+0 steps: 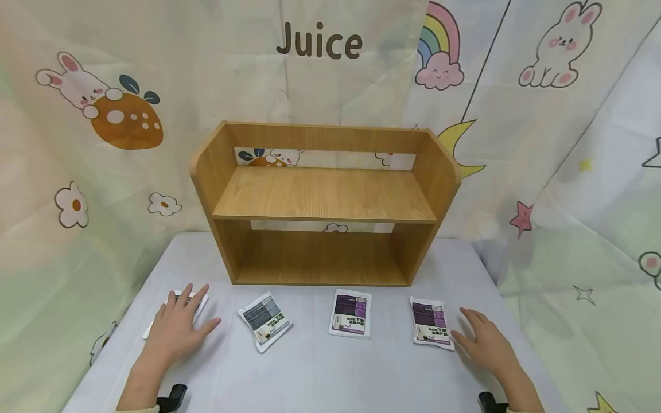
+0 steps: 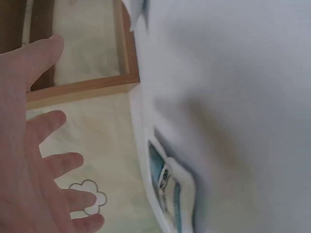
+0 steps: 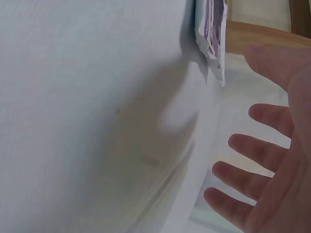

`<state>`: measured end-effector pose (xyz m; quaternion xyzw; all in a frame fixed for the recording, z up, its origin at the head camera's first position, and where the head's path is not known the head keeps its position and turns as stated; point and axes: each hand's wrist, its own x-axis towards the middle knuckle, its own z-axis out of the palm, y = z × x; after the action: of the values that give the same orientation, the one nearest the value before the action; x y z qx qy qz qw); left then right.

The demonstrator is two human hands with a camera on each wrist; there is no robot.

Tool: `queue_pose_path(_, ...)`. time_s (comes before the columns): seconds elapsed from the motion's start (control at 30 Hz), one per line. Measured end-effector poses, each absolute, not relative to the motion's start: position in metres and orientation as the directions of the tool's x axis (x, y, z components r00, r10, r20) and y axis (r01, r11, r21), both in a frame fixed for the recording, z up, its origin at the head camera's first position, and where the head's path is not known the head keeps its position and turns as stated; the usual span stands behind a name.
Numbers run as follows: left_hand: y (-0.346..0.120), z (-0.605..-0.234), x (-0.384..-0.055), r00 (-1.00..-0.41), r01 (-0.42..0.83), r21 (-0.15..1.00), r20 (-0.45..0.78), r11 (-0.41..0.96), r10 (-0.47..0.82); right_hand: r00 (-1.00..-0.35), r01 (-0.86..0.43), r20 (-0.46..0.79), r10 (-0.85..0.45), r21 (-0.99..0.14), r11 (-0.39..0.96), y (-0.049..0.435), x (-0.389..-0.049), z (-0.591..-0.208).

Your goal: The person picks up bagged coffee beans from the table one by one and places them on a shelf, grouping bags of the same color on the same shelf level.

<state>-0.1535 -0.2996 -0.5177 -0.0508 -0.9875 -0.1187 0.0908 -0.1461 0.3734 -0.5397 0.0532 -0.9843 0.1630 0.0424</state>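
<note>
Left hand (image 1: 175,328): fingers spread wide, holding nothing, leftmost packet (image 2: 167,191) beneath them. Right hand (image 1: 486,342): fingers apart, holding nothing, rightmost packet (image 1: 431,324) just beside them. For a good grip, I'd lower fingers near the desk (image 1: 330,376), pinch opposite edges, squeeze lightly.

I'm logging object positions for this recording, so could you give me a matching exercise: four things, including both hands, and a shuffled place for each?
Things
1. Light-brown two-tier wooden shelf
2. Uncovered white rectangular packet with a grey label
3. Left hand
4. Right hand

Places
A. Just right of the rightmost white packet with a purple label
B. Over the leftmost white packet
C. At the back of the white-covered table, before the patterned cloth backdrop
D. Just in front of the shelf's left end

Pairs: 1-C, 2-D, 3-B, 4-A
</note>
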Motion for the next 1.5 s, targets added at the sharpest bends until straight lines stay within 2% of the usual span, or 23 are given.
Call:
queue_pose_path(0.2, -0.308, -0.502, -0.154, -0.975, 0.132, 0.236, 0.205, 0.963, 0.084, -0.99, -0.131, 0.104, -0.097, -0.407, 0.904, 0.371, -0.14, -0.543)
queue_pose_path(0.3, -0.31, -0.49, -0.159, -0.968, 0.151, 0.285, 0.239, 0.946, 0.082, -0.985, -0.16, 0.133, -0.111, -0.443, 0.882, 0.369, -0.141, -0.544)
queue_pose_path(0.47, -0.304, -0.468, -0.168, -0.956, 0.215, 0.531, 0.286, 0.82, 0.065, -0.98, -0.188, 0.157, -0.125, -0.496, 0.848, 0.366, -0.14, -0.548)
queue_pose_path(0.6, -0.298, -0.444, -0.175, -0.947, 0.28, 0.729, 0.317, 0.624, 0.053, -0.984, -0.169, 0.129, -0.119, -0.512, 0.842, 0.363, -0.137, -0.552)
queue_pose_path(0.7, -0.299, -0.423, -0.185, -0.94, 0.319, 0.817, 0.338, 0.48, 0.05, -0.989, -0.148, 0.093, -0.116, -0.521, 0.841, 0.359, -0.136, -0.555)
queue_pose_path(0.9, -0.3, -0.387, -0.209, -0.927, 0.368, 0.872, 0.373, 0.323, 0.049, -0.988, -0.15, 0.101, -0.113, -0.522, 0.84, 0.356, -0.132, -0.558)
queue_pose_path(1.1, -0.295, -0.362, -0.228, -0.935, 0.353, 0.924, 0.351, 0.147, 0.046, -0.983, -0.179, 0.123, -0.134, -0.519, 0.836, 0.358, -0.132, -0.562)
queue_pose_path(1.37, -0.283, -0.319, -0.266, -0.943, 0.333, 0.917, 0.321, 0.218, 0.09, -0.993, -0.117, 0.042, -0.112, -0.521, 0.846, 0.35, -0.152, -0.556)
queue_pose_path(1.5, -0.286, -0.308, -0.272, -0.937, 0.347, 0.918, 0.332, 0.194, 0.106, -0.99, -0.139, 0.049, -0.133, -0.529, 0.838, 0.347, -0.166, -0.552)
